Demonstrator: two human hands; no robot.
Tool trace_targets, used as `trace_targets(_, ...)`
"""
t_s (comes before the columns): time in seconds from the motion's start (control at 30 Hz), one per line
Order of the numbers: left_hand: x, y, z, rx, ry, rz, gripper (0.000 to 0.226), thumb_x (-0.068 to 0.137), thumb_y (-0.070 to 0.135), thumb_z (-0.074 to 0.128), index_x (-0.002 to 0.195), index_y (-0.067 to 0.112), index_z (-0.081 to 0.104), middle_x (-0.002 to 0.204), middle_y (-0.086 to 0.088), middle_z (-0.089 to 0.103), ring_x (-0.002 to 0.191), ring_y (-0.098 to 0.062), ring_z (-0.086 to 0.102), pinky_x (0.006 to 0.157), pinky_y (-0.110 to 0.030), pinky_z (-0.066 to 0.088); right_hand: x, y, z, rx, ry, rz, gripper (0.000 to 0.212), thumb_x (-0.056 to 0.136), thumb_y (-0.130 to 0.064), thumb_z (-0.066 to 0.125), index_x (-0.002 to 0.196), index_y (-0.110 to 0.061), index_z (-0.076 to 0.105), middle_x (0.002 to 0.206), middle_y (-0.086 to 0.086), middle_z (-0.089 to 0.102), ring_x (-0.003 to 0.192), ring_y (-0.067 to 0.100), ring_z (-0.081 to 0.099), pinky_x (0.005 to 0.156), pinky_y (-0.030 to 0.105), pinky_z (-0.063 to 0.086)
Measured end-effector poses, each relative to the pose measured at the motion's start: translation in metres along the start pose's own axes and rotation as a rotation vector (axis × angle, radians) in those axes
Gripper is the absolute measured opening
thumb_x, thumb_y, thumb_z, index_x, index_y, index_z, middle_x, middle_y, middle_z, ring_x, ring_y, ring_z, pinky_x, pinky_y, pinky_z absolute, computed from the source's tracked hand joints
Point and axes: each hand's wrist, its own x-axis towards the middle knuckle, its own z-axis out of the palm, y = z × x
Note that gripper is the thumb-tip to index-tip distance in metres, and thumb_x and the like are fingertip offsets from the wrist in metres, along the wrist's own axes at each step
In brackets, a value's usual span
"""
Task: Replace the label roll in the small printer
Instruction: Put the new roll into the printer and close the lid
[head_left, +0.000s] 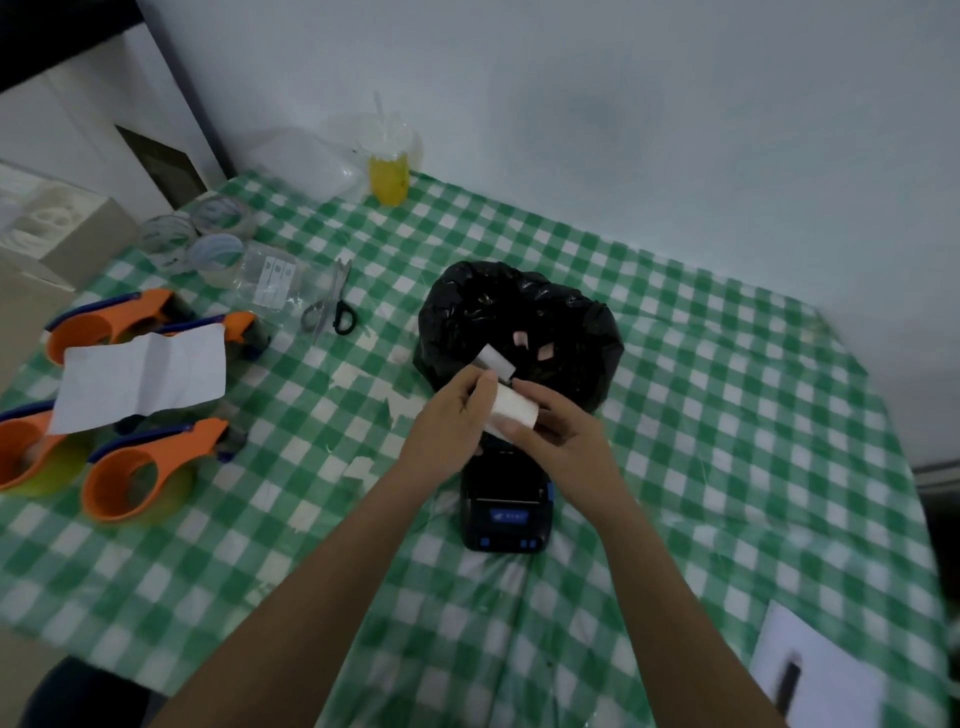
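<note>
A white label roll (514, 409) is held between both hands above the table's middle, with a loose strip of label (496, 362) sticking up from it. My left hand (449, 426) grips the roll's left side and pinches the strip's base. My right hand (558, 434) holds the roll's right end from below. Directly under the hands sits the small black printer (506, 512) with blue buttons; its far part is hidden by the hands, so I cannot tell how its lid stands.
A black rubbish bag (519, 317) stands just behind the hands. Orange tape dispensers (140, 470) and a white sheet (143, 376) lie at the left, scissors (332, 306) and tape rolls (208, 234) further back. A yellow drink cup (388, 174) stands by the wall. Paper with a pen (810, 675) lies at the near right.
</note>
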Motion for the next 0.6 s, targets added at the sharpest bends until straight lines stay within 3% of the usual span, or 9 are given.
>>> trace_targets(0.13,-0.014,0.002,0.010,-0.085,-0.089,-0.080,0.032,0.094,0.051,0.028,0.099,0.028,0.050,0.085,0.004,0.055,0.080,-0.018,0.059,0.063,-0.035,0.055,-0.020,0.002,0.001,-0.019,0.071,-0.045,0.038,0.081,-0.020,0.071,0.118,-0.023,0.061,0.111,-0.005,0.066,0.093,0.001,0.065,0.073,0.016,0.054)
trace_targets(0.2,-0.019,0.003,0.012,-0.112,-0.134,-0.169,0.046,0.091,0.059,0.020,0.099,0.026,0.051,0.078,0.001,0.054,0.070,-0.014,0.056,0.058,-0.029,0.051,-0.029,0.006,-0.002,0.010,0.080,-0.022,0.034,0.081,-0.022,0.071,0.113,-0.029,0.063,0.107,-0.009,0.067,0.093,0.003,0.066,0.076,0.021,0.056)
trace_targets(0.27,-0.021,0.002,0.012,-0.166,-0.176,-0.266,0.062,0.087,0.064,0.011,0.086,0.021,0.056,0.062,-0.002,0.050,0.052,-0.014,0.049,0.054,-0.029,0.050,-0.038,0.012,-0.003,0.025,0.084,0.000,0.031,0.082,-0.024,0.070,0.111,-0.029,0.064,0.106,-0.006,0.069,0.094,0.008,0.066,0.080,0.027,0.057)
trace_targets(0.37,-0.032,-0.006,0.007,-0.179,-0.269,-0.265,0.071,0.076,0.072,0.012,0.083,0.020,0.061,0.053,-0.001,0.052,0.045,-0.014,0.045,0.056,-0.029,0.046,-0.050,0.020,-0.001,0.135,0.099,0.039,0.028,0.083,-0.020,0.068,0.111,-0.023,0.066,0.105,0.001,0.069,0.096,0.014,0.066,0.080,0.029,0.056)
trace_targets(0.43,-0.041,-0.012,0.004,-0.083,-0.322,-0.195,0.062,0.081,0.065,0.022,0.103,0.020,0.059,0.067,0.000,0.056,0.055,-0.013,0.051,0.063,-0.029,0.048,-0.057,0.024,0.002,0.222,0.080,0.069,0.024,0.084,-0.018,0.066,0.108,-0.023,0.068,0.102,0.000,0.071,0.095,0.015,0.067,0.077,0.026,0.056)
trace_targets(0.5,-0.050,-0.017,0.003,-0.071,-0.344,-0.133,0.036,0.091,0.046,0.041,0.122,0.030,0.049,0.091,0.002,0.058,0.076,-0.011,0.059,0.073,-0.026,0.052,-0.063,0.027,0.005,0.299,0.045,0.101,0.021,0.086,-0.017,0.063,0.105,-0.023,0.069,0.097,-0.001,0.073,0.090,0.014,0.069,0.074,0.024,0.057)
trace_targets(0.6,-0.057,-0.027,0.002,-0.084,-0.333,-0.043,0.053,0.084,0.030,0.064,0.132,0.036,0.042,0.118,0.009,0.055,0.104,-0.006,0.059,0.083,-0.024,0.055,-0.068,0.031,0.007,0.304,0.016,0.123,0.021,0.087,-0.016,0.061,0.107,-0.020,0.068,0.094,0.002,0.072,0.083,0.012,0.069,0.069,0.020,0.055)
